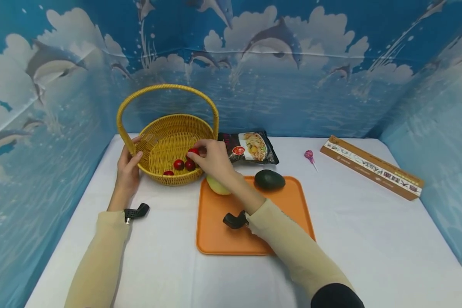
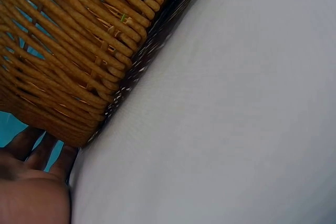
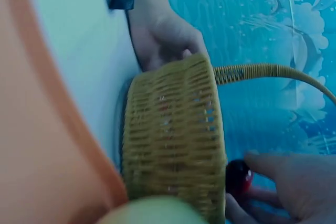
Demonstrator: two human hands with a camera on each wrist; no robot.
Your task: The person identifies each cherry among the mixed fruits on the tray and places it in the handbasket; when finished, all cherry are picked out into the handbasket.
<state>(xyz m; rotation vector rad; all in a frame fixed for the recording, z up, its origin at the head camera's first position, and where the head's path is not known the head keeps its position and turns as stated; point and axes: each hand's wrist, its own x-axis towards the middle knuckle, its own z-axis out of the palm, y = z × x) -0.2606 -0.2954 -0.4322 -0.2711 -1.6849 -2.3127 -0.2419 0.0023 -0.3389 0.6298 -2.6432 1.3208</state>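
A yellow wicker basket [image 1: 165,182] with a tall arched handle stands at the back left of the table. My left hand [image 1: 128,169] grips its left side, thumb over the rim and fingers along the outer wall. Over the basket's right side, my right hand [image 1: 215,158] pinches a glossy round red fruit [image 3: 239,177] between thumb and fingers. Several similar fruits lie inside, among them a dark red one [image 1: 179,164] near the middle and another [image 1: 168,173] by the front rim.
An orange tray [image 1: 219,239] lies right of the basket, bearing a dark green avocado [image 1: 269,179] and a pale yellow-green round fruit [image 1: 217,186] partly behind my right arm. Behind are a black food packet [image 1: 250,147], a lollipop [image 1: 309,156] and a long pasta box [image 1: 371,167].
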